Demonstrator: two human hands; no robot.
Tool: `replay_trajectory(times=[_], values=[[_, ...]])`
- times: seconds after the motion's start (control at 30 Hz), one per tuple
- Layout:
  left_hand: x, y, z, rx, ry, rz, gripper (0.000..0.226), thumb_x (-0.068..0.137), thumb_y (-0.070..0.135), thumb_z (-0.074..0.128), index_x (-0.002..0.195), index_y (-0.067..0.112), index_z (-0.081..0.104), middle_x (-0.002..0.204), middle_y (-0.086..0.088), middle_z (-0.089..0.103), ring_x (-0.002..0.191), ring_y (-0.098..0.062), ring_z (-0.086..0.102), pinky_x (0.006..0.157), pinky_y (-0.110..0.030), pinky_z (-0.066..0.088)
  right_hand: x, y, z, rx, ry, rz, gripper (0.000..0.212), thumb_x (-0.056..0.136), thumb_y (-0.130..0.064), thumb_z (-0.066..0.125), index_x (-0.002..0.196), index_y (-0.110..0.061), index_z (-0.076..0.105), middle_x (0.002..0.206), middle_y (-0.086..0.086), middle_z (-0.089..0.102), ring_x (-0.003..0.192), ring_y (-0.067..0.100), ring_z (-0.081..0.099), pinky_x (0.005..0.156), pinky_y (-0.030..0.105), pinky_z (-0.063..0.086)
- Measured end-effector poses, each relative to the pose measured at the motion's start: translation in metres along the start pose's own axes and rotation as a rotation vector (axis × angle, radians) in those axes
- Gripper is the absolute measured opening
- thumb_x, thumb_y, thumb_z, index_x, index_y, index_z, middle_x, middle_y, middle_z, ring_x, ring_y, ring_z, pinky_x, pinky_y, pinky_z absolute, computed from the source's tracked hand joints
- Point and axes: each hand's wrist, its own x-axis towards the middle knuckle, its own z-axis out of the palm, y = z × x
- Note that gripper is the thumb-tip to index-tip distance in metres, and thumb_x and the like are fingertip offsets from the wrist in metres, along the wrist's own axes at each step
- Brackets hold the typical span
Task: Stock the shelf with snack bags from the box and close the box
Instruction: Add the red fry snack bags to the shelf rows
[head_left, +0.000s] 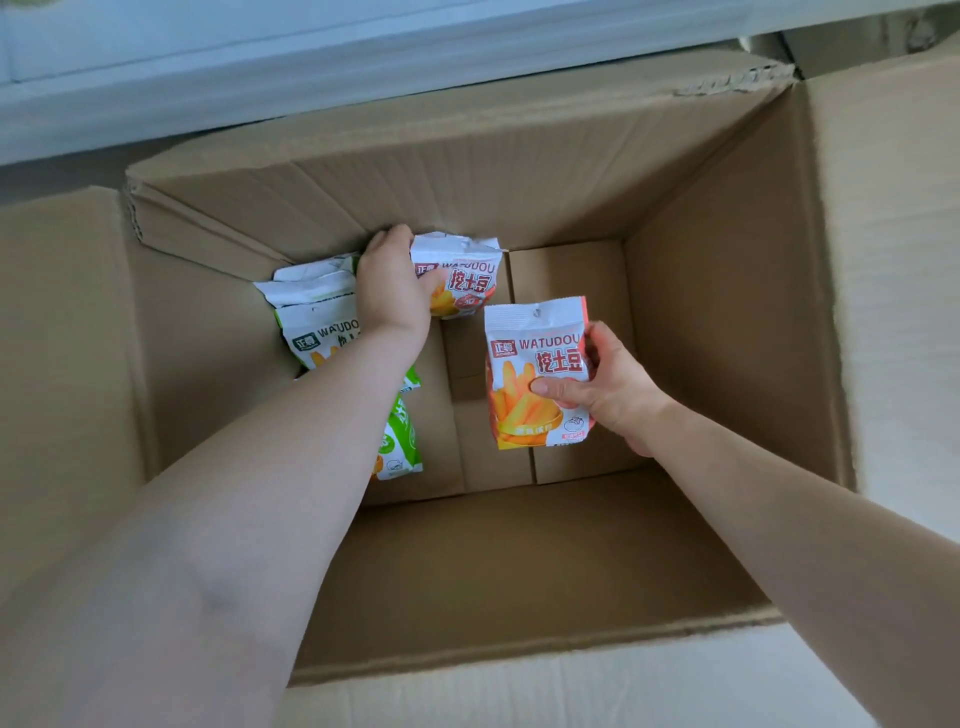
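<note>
cardboard box, left hand and right hand each gripping 1 orange watudou bag

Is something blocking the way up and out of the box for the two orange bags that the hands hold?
Nothing visible does. The box flaps are folded outward, and above the orange bags in the left hand and right hand the opening is free.

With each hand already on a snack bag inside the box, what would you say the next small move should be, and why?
Probably lift both hands out toward the shelf. The right hand already grips an orange bag, and the left hand grips another orange bag by the far wall of the box. Green bags remain for later.
</note>
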Motion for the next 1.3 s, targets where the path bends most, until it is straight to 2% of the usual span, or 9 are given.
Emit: replay_trajectory(times=[0.13,0.2,0.27,0.53,0.67,0.8,0.97,1.1,1.3], values=[[-0.011,0.009,-0.020,-0.080,-0.073,0.065,0.030,0.075,0.021,0.077,0.087,-0.002,0.062,0.093,-0.007,0.057,0.085,-0.023,0.055,0.077,-0.035,0.042,-0.019,-0.006,-0.004,0.002,0.050,0.022,0.057,0.076,-0.019,0.083,0.118,-0.025,0.046,0.113,-0.008,0.064,0.106,0.014,0.065,0.093,0.042,0.055],[-0.026,0.024,-0.046,-0.205,-0.126,0.027,0.033,0.077,0.020,0.077,0.104,0.003,0.067,0.092,0.000,0.058,0.087,-0.014,0.052,0.083,-0.031,0.043,-0.040,-0.014,-0.007,0.008,0.076,0.033,0.056,0.075,-0.022,0.083,0.117,-0.025,0.047,0.112,-0.009,0.065,0.105,0.014,0.065,0.094,0.043,0.055],[-0.043,0.039,-0.071,-0.300,-0.177,-0.017,0.038,0.080,0.018,0.076,0.116,0.010,0.066,0.090,-0.001,0.064,0.085,-0.013,0.054,0.077,-0.026,0.042,-0.063,-0.023,-0.009,0.021,0.095,0.036,0.054,0.073,-0.025,0.085,0.115,-0.022,0.050,0.111,-0.008,0.067,0.102,0.013,0.067,0.092,0.043,0.056],[-0.100,0.123,-0.234,-0.600,-0.184,-0.213,0.014,0.081,0.014,0.073,0.095,0.015,0.070,0.089,-0.001,0.071,0.077,-0.015,0.065,0.065,-0.025,0.049,-0.224,-0.119,-0.030,0.128,0.208,-0.049,0.043,0.072,-0.021,0.086,0.104,-0.014,0.058,0.100,-0.003,0.074,0.085,0.010,0.072,0.068,0.025,0.058],[-0.142,0.164,-0.331,-0.637,-0.208,-0.280,0.016,0.079,0.017,0.075,0.093,0.013,0.069,0.093,-0.007,0.072,0.084,-0.024,0.068,0.079,-0.039,0.054,-0.324,-0.179,-0.038,0.139,0.225,-0.116,0.046,0.072,-0.018,0.087,0.109,-0.008,0.061,0.102,0.005,0.074,0.091,0.022,0.072,0.077,0.037,0.060],[-0.193,0.187,-0.421,-0.664,-0.230,-0.271,0.023,0.080,0.016,0.074,0.100,0.004,0.071,0.100,-0.015,0.072,0.089,-0.029,0.069,0.082,-0.041,0.053,-0.417,-0.216,-0.036,0.079,0.196,-0.160,0.050,0.068,-0.022,0.090,0.108,-0.010,0.062,0.100,0.005,0.075,0.091,0.025,0.073,0.081,0.047,0.059],[-0.272,0.181,-0.498,-0.694,-0.223,-0.279,0.024,0.083,0.011,0.071,0.104,0.000,0.067,0.097,-0.015,0.070,0.074,-0.021,0.063,0.053,-0.022,0.046,-0.517,-0.224,-0.014,0.081,0.153,-0.214,0.046,0.072,-0.019,0.087,0.109,-0.009,0.063,0.101,0.005,0.075,0.089,0.024,0.073,0.066,0.034,0.057],[-0.335,0.156,-0.540,-0.708,-0.101,-0.308,0.012,0.083,0.015,0.072,0.093,0.011,0.068,0.082,-0.002,0.068,0.068,-0.014,0.061,0.058,-0.023,0.043,-0.571,-0.208,0.007,0.021,0.098,-0.231,0.043,0.074,-0.020,0.086,0.110,-0.010,0.063,0.101,0.003,0.075,0.087,0.022,0.074,0.068,0.036,0.060],[-0.411,0.112,-0.588,-0.787,0.008,-0.367,0.022,0.083,0.013,0.072,0.101,0.004,0.065,0.086,-0.007,0.067,0.067,-0.016,0.060,0.056,-0.024,0.043,-0.626,-0.188,0.041,-0.063,0.021,-0.249,0.041,0.075,-0.024,0.085,0.108,-0.013,0.063,0.098,0.001,0.076,0.082,0.021,0.075,0.068,0.043,0.062]])
